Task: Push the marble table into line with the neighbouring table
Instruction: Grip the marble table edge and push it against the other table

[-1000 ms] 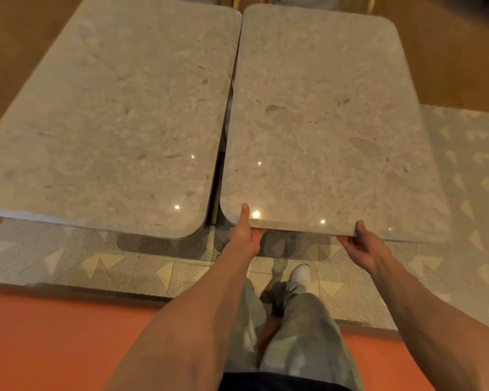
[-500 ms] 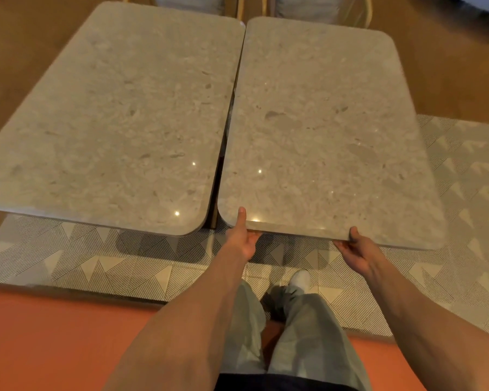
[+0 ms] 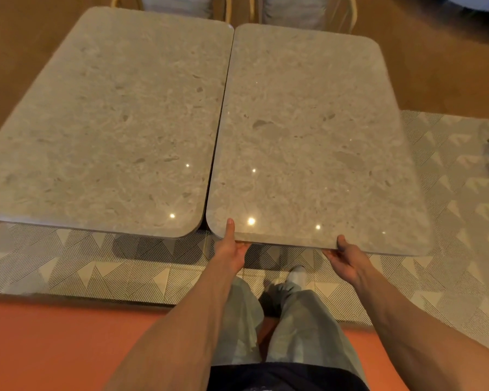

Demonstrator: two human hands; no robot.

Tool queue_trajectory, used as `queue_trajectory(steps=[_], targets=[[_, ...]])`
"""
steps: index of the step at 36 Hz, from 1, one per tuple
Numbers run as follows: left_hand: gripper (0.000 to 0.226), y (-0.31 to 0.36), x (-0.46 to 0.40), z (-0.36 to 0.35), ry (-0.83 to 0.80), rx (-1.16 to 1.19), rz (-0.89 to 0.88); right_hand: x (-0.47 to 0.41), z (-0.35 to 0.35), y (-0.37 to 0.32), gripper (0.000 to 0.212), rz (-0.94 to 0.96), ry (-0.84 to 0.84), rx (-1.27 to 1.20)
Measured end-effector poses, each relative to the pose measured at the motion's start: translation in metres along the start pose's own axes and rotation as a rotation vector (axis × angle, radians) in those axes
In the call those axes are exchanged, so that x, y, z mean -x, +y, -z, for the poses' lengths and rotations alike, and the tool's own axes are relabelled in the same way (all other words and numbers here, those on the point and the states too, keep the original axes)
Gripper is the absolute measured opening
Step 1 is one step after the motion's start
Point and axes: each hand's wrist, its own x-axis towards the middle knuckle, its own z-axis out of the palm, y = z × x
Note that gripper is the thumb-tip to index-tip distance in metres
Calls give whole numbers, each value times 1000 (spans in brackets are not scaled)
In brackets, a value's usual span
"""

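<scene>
Two beige marble tables with rounded corners stand side by side. The right marble table (image 3: 308, 131) is gripped at its near edge by both hands. My left hand (image 3: 232, 248) holds the near left corner, thumb on top and fingers under the slab. My right hand (image 3: 343, 256) holds the near edge further right in the same way. The neighbouring table (image 3: 110, 122) lies to the left, with only a thin dark gap between the two long sides. The right table's near edge sits slightly nearer to me than the neighbour's.
A grey patterned rug (image 3: 449, 221) lies under and to the right of the tables. An orange floor strip (image 3: 54, 340) runs along the near side. Two chairs (image 3: 299, 9) stand at the tables' far ends. My legs and a white shoe (image 3: 297, 276) are below the table edge.
The right table has slid left towards the neighbour, and the wedge-shaped gap at the near end has narrowed to a thin line. Both hands have kept their grip.
</scene>
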Motion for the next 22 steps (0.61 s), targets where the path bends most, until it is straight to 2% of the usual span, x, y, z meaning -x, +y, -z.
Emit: queue_trajectory(steps=[4,6,10,17,22], targets=[[49,0,5,6,6,-26,-1,4,3,5,28,-1,-3,10],[46,1,7,10,8,-30,8,6,5,7,34,-6,18,6],[50,4,8,14,-25,-28,29,8,4,9,39,-20,24,-23],[53,6,10,11,-34,-7,42,12,3,7,22,-39,16,-46],[53,9,11,9,-7,24,81,12,0,8,26,-12,-6,-30]])
